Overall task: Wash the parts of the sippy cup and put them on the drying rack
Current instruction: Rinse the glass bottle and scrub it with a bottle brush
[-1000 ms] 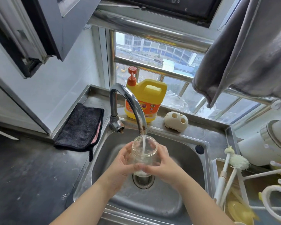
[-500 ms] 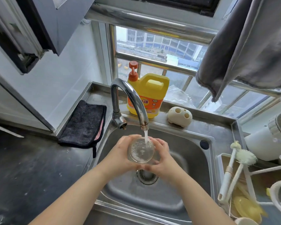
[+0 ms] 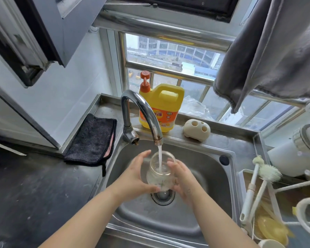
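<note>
Fingers [image 3: 175, 167] of the right hand [image 3: 183, 183] curl round one side of the clear cup [image 3: 160, 173], and the left hand [image 3: 135, 178] cups the other side, its fingertips stretching up past the rim. Between them the cup stands mouth-up over the drain [image 3: 162, 196] of the sink [image 3: 204, 161], with water from the tap [image 3: 141, 111] running straight into it. This looks like the rinsing step for the cup body. Next it needs tipping out, a shake, then carrying right to the drying rack [image 3: 243, 185], where brushes [image 3: 267, 173] already lean. Wet glass-smooth walls could slip, so a firm one-handed hold matters.
</note>
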